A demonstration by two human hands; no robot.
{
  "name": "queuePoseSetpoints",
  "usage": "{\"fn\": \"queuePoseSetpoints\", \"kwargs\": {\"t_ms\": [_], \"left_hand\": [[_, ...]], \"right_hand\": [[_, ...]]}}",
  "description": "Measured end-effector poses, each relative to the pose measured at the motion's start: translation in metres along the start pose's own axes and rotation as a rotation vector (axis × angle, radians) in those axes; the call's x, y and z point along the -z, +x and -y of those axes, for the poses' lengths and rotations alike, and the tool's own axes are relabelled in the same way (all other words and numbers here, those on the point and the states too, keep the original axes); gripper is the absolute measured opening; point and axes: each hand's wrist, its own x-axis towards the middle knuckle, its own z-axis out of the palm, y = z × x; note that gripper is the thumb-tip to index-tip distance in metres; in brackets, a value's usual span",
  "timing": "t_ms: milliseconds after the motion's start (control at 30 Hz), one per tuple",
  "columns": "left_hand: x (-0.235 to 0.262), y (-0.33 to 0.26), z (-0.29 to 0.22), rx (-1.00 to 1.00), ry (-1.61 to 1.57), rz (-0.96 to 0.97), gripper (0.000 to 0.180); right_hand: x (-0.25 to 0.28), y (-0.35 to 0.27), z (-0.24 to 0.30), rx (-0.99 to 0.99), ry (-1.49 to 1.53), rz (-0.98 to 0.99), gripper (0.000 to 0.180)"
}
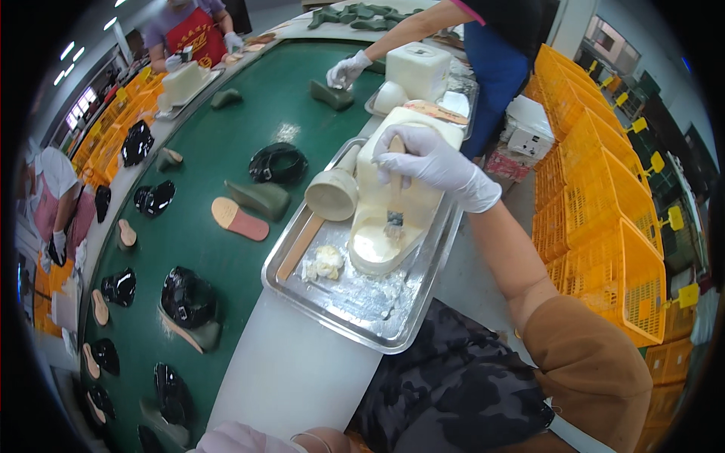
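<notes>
My right hand [434, 162], in a white glove, is closed round the wooden handle of a flat brush [396, 189]. The bristles are down in the front opening of a cream plastic glue pot [434, 124], touching the pale, wet glue [375, 245] inside. The pot stands in a metal tray [355, 328] along with a cream plastic cup [331, 195], a flat wooden stick [300, 248] and a lump of whitish glue [325, 263]. At the lower edge shows part of my left hand [245, 439], gloved; its fingers cannot be made out.
A green conveyor belt [196, 234] carries green shoe lasts [260, 198], pale insoles [240, 219] and glossy black shoe uppers [185, 296]. Across the tray, a co-worker's gloved hand [347, 70] touches a last. More people work beyond the belt. Yellow crates [604, 219] stack at right.
</notes>
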Motion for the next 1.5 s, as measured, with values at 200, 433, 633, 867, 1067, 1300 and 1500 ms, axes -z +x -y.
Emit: {"fn": "queuePoseSetpoints", "kwargs": {"t_ms": [200, 433, 633, 867, 1067, 1300, 1500], "left_hand": [[0.004, 0.0, 0.0, -0.046, -0.044, -0.032, 0.041], [0.007, 0.0, -0.003, -0.026, -0.024, 0.007, 0.041], [0.009, 0.0, -0.001, 0.021, 0.03, -0.002, 0.041], [0.01, 0.0, -0.002, 0.005, 0.009, 0.008, 0.041], [0.012, 0.0, -0.006, 0.019, 0.039, 0.0, 0.04], [0.015, 0.0, -0.006, -0.001, 0.014, 0.011, 0.04], [0.014, 0.0, -0.005, -0.002, 0.01, 0.013, 0.04]], "right_hand": [[0.003, -0.002, -0.006, -0.005, 0.002, -0.012, 0.009], [-0.001, -0.001, -0.002, -0.006, -0.016, -0.024, 0.008], [0.002, -0.003, -0.003, -0.009, -0.023, -0.035, 0.008], [0.0, -0.002, -0.003, -0.001, -0.031, -0.037, 0.008], [0.0, -0.003, -0.004, 0.022, -0.042, -0.037, 0.008], [0.0, -0.002, -0.005, 0.033, -0.048, -0.034, 0.008], [-0.001, -0.003, -0.004, 0.023, -0.02, -0.038, 0.008]]}}
